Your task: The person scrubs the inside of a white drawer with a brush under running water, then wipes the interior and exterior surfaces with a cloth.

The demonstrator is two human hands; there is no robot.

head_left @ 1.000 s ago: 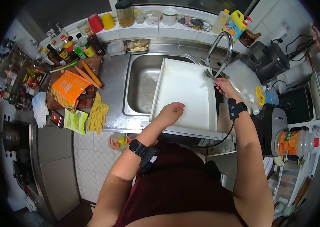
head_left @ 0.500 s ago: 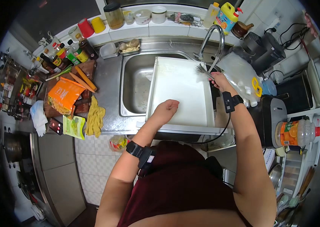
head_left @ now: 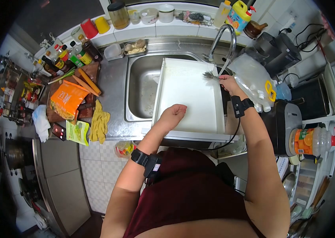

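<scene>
A large white drawer-like tray [head_left: 187,93] with raised sides rests across the sink, reaching over its near edge. My right hand [head_left: 228,83] is closed around the handle of a brush [head_left: 210,76]. The brush's grey, splayed bristles lie against the tray's floor near its far right corner. Over the near left part of the tray, my left hand [head_left: 173,116] has its fingers curled in loosely, with nothing showing in them. Beyond the tray's right side rises the curved metal faucet [head_left: 219,39].
Left of the sink [head_left: 141,89] lie a yellow cloth [head_left: 100,123], an orange packet [head_left: 70,97] and carrots [head_left: 84,84] on a cutting board. Sauce bottles [head_left: 62,57] crowd behind them. Plastic jugs [head_left: 250,75] stand at the right, beside a black-and-silver appliance [head_left: 284,127].
The brush has moved a little toward me and to the left, and its handle now lies flatter. My left hand has hardly moved.
</scene>
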